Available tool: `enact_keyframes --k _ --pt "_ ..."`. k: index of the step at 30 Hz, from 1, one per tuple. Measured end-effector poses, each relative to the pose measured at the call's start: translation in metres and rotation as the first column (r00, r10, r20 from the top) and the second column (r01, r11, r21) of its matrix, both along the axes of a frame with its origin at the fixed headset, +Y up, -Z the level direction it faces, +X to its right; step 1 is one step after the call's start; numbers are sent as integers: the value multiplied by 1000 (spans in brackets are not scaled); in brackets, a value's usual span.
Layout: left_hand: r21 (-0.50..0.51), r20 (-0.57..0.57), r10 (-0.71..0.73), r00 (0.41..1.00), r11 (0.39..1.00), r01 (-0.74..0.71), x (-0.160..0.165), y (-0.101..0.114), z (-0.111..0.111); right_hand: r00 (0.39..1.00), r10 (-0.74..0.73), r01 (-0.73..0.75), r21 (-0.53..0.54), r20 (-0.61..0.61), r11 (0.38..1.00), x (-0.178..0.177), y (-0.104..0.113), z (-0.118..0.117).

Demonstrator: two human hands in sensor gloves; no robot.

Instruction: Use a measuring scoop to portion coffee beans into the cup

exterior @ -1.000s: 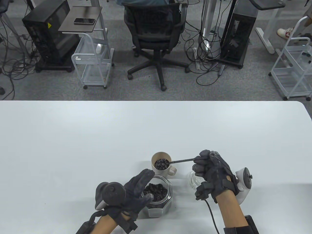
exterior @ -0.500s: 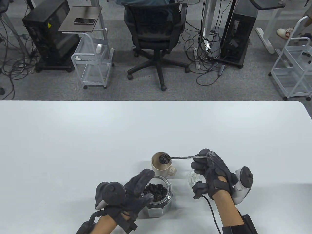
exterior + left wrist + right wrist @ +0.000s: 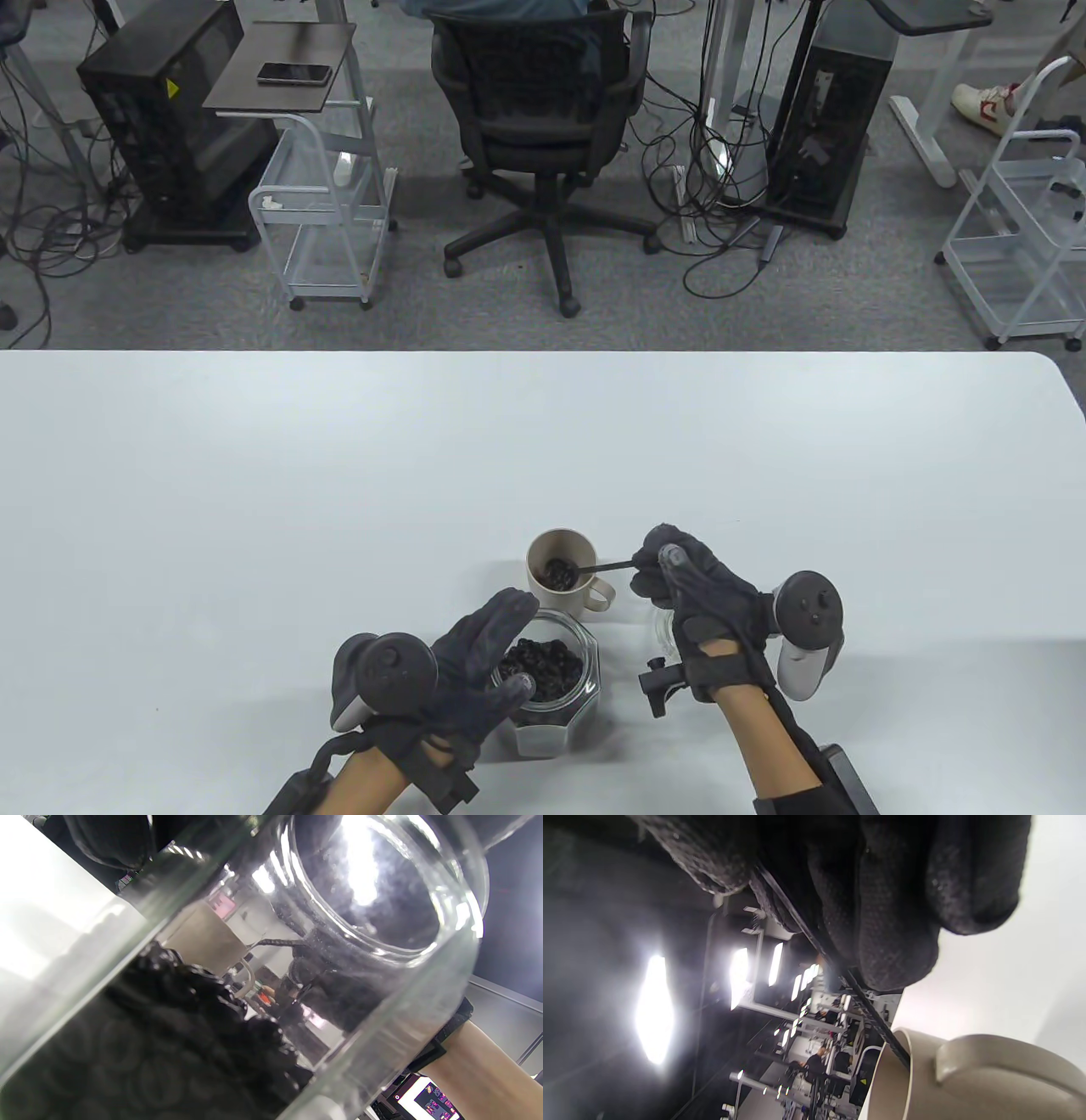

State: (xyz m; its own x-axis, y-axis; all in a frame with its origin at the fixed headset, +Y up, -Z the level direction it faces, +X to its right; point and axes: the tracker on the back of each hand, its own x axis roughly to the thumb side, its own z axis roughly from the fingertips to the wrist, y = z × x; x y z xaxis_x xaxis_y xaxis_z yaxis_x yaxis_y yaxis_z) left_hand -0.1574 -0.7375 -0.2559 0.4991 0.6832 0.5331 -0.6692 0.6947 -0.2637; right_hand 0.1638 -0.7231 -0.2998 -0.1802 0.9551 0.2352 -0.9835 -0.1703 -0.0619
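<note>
A beige cup (image 3: 543,594) with a handle stands on the white table, with dark coffee beans (image 3: 557,574) lying in its bottom. My right hand (image 3: 655,574) grips the thin dark scoop (image 3: 607,565) by its handle. The scoop's bowl is tipped down inside the cup. In the right wrist view the gloved fingers (image 3: 895,899) curl round the scoop handle (image 3: 867,1003), which runs to the cup rim (image 3: 908,1060). My left hand (image 3: 509,647) holds the open glass jar (image 3: 585,688) of beans in front of the cup. The left wrist view shows the jar wall (image 3: 382,1018) and its beans (image 3: 148,1027) up close.
A clear glass lid (image 3: 664,630) lies on the table right of the jar, mostly hidden under my right hand. Beyond the table's far edge (image 3: 543,351) are an office chair (image 3: 539,110), wire carts and computer towers on the floor.
My right hand has rolled over and shifted left, tipping the scoop so that its beans dropped into the cup. The left hand and the jar have not moved.
</note>
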Motion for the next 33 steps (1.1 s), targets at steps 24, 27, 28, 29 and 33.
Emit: enact_keyframes --k 24,27,28,29,33 --pt "-1 2 -4 1000 1000 4 0 0 0 948 309 -280 259 -78 925 -23 23 11" --pt "-3 2 -5 1000 1000 5 0 0 0 969 241 -222 243 -54 944 -16 26 11" --pt "-3 2 -6 1000 1000 6 0 0 0 977 209 -193 235 -45 953 -13 27 11" --pt "-3 2 -7 1000 1000 7 0 0 0 984 176 -164 226 -34 960 -11 28 11" --pt "-3 2 -5 1000 1000 5 0 0 0 1000 10 -14 184 25 983 3 29 11"
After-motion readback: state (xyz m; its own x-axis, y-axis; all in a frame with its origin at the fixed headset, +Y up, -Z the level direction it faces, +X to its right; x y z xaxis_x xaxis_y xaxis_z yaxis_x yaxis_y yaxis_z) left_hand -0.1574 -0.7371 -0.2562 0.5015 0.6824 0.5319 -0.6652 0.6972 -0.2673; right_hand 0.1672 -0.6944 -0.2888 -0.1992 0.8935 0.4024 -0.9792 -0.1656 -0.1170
